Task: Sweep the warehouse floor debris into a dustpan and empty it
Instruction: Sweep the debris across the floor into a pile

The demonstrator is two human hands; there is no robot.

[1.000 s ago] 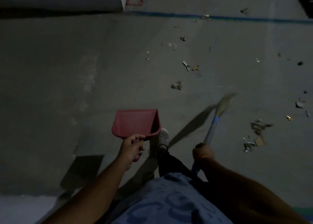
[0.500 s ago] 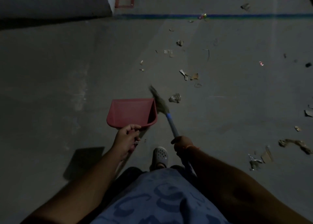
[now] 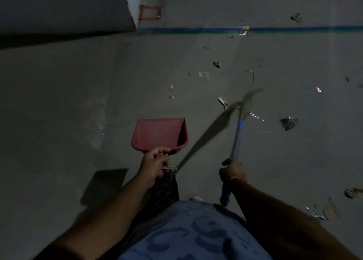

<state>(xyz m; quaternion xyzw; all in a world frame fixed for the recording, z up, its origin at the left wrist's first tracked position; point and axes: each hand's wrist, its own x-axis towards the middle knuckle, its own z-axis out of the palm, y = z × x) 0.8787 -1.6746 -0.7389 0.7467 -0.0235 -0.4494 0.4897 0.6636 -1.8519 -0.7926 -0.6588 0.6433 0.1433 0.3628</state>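
L hand [image 3: 155, 162] grips red dustpan [image 3: 160, 135] handle, R hand [image 3: 233, 171] clenches broom [image 3: 238, 134] w/ bristles ahead-right among debris [image 3: 223, 102]; better: drag short low strokes toward pan, lip flat on floor [image 3: 59, 102].

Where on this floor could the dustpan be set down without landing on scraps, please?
Bare concrete lies left of the red dustpan, below the dark wall. Crowded: scraps around the broom, up to the blue line.
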